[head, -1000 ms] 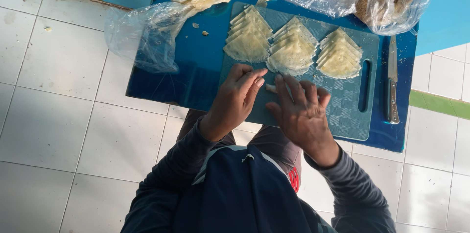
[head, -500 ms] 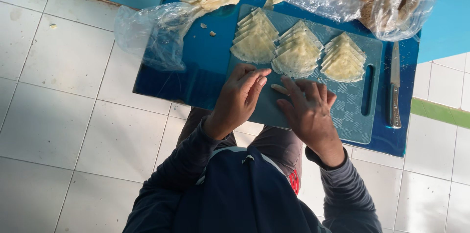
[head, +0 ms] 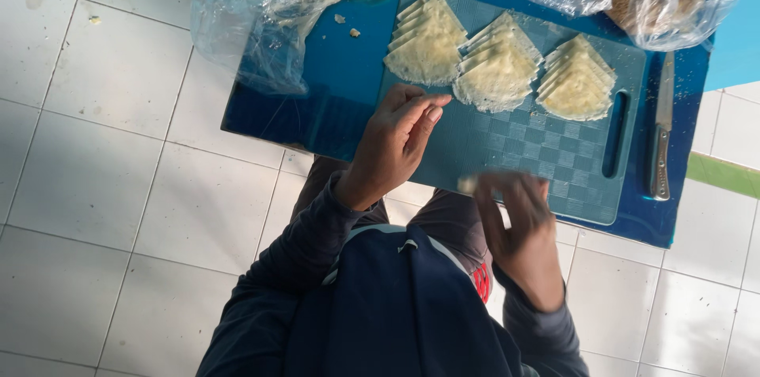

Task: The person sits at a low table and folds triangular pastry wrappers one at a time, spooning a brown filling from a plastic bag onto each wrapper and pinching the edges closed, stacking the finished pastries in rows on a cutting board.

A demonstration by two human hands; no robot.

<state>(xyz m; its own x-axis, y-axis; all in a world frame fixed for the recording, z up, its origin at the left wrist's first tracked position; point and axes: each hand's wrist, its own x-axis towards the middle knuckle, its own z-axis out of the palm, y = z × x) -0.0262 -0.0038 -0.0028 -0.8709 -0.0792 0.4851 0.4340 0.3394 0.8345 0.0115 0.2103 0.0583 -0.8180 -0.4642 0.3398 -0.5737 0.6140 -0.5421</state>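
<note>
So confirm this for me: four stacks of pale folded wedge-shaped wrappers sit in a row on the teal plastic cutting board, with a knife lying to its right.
Not quite: the head view shows three stacks of pale folded wedge-shaped wrappers, not four. They do sit in a row on the teal plastic cutting board, and the knife lies to its right.

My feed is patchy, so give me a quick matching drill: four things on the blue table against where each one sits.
Things:
1. knife
2. three stacks of folded wrappers
3. empty clear bag
4. left hand

Places:
A. far part of the cutting board
B. left end of the blue table
C. right of the board
D. board's left edge

Pairs: 1-C, 2-A, 3-B, 4-D
</note>
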